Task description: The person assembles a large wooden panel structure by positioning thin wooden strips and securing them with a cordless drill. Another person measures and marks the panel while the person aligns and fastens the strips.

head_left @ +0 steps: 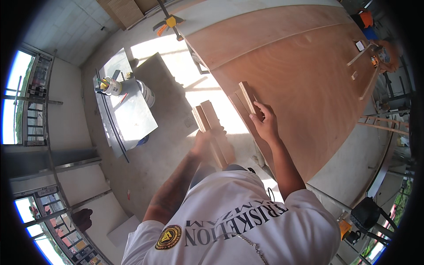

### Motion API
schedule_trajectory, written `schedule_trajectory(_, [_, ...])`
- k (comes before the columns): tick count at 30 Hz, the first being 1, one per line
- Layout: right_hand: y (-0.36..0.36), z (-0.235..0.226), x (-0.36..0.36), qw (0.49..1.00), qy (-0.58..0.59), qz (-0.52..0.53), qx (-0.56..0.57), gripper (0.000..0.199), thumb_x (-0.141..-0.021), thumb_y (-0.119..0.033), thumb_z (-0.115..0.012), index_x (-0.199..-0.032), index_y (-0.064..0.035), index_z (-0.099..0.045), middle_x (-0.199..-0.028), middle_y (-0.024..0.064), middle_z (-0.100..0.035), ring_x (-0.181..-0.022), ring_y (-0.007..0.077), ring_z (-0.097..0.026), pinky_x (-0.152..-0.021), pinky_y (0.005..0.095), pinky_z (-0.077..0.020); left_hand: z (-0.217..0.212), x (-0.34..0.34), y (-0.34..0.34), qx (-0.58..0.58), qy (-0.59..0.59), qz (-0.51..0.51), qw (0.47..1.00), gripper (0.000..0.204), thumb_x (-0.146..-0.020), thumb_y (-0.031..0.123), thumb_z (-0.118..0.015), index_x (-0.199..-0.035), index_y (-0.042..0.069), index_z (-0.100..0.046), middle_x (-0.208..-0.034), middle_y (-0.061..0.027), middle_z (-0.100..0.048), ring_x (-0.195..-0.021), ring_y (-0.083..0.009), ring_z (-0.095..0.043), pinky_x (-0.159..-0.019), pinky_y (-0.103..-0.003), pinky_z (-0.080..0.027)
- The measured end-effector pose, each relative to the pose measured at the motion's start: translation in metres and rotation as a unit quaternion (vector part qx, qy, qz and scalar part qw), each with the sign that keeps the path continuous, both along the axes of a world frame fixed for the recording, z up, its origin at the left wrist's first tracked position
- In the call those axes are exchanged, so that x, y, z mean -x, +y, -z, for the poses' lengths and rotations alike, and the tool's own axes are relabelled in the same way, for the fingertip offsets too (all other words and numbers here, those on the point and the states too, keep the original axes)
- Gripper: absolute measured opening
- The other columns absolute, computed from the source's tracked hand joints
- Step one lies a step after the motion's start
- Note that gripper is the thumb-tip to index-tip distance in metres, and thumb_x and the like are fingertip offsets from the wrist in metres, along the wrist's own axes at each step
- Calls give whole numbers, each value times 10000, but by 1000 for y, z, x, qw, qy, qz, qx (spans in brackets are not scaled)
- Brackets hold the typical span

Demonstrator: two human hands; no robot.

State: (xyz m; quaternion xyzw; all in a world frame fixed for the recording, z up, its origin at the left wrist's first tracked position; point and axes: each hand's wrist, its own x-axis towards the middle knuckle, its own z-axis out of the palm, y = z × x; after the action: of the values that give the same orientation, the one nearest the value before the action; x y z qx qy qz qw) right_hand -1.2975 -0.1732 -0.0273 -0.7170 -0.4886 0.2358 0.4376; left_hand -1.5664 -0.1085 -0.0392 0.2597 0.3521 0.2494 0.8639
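Observation:
A bundle of flat wooden strips (209,115) is in my left hand (206,140), held upright off the table's left edge. The fingers wrap round the bundle, slightly blurred. My right hand (266,125) grips a shorter stack of wooden strips (247,98) with thumb and fingers. That stack is over the left edge of a large reddish-brown plywood sheet (304,97), and another thin strip shows beside it. Whether the stack rests on the sheet or is just above it, I cannot tell.
A clamp with orange grips (168,24) sits at the sheet's far left corner. To the left, a pale panel (137,115) carries a white bucket of tools (111,86). Loose wood strips (367,86) lie at the sheet's right end. A ladder (383,125) is farther right.

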Motion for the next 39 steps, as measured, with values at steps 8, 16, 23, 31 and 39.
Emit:
schedule_trajectory(8, [3, 41, 10, 977, -212, -34, 0, 455, -871, -121, -743, -1321, -113, -676, -1247, 123, -628, -1186, 349, -592, -991, 468, -528, 18, 12, -6, 37, -5, -25, 999, 661, -819, 222, -749, -1399, 50, -483, -1198, -135, -605, -1153, -302, -625, -996, -515, -549])
schedule_trajectory(16, [-2, 58, 19, 971, -237, -40, 24, 489, -880, -114, -725, -1361, -131, -639, -1263, 127, -594, -1199, 354, -571, -957, 481, -538, 23, 18, -5, 3, 27, -3, 1000, 660, -825, 242, -760, -1393, 50, -483, -1176, -127, -605, -1121, -294, -632, -984, -506, -551])
schedule_trajectory(23, [-1, 37, 35, 952, -305, -12, -26, 448, -908, -161, -740, -1336, -71, -640, -1274, 156, -608, -1153, 370, -600, -951, 471, -530, 13, 3, 4, -15, 58, 18, 998, 544, -860, 211, -744, -1330, 24, -544, -1163, -114, -626, -1098, -261, -644, -953, -462, -561])
schedule_trajectory(31, [-24, -31, 65, 981, 132, -131, 52, 519, -899, -216, -834, -1277, -18, -539, -1180, 176, -650, -1097, 302, -686, -872, 425, -588, -15, -32, 1, -209, 91, 94, 969, 507, -949, 217, -705, -1365, -19, -536, -1219, -160, -652, -1086, -275, -680, -925, -433, -592])
schedule_trajectory(39, [-24, -9, 74, 997, 17, -68, 10, 503, -919, -195, -756, -1272, -69, -419, -921, 207, -707, -859, 484, -713, -770, 521, -566, -30, -51, -6, -61, 36, -35, 997, 452, -1029, 260, -627, -1369, -29, -552, -1201, -144, -677, -1076, -246, -686, -925, -397, -572])
